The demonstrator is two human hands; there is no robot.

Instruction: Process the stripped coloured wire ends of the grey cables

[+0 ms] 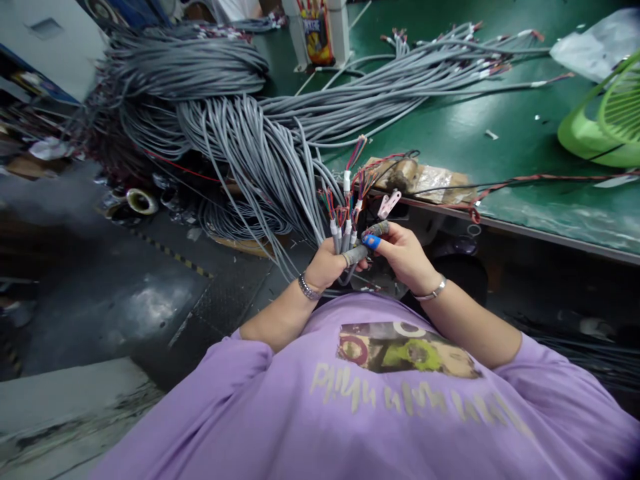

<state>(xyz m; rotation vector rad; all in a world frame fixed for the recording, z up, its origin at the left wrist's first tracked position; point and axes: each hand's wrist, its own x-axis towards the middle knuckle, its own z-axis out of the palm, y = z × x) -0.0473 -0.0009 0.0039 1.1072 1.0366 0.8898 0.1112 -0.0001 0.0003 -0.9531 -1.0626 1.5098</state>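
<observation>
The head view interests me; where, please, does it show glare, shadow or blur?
Head view: glare on the green table and floor; head view: shadow beneath the table edge; head view: shirt lettering smeared, wire ends above the left hand slightly soft.

The cables [337,243] at your fingertips are grey with white collars [347,227] and red, blue and green wires [329,202]. Your thumb wrap [371,242] is blue, your shirt [350,430] lilac, the table [525,137] green, the fan [581,137] lime, the floor tape [173,253] striped yellow and black.
</observation>
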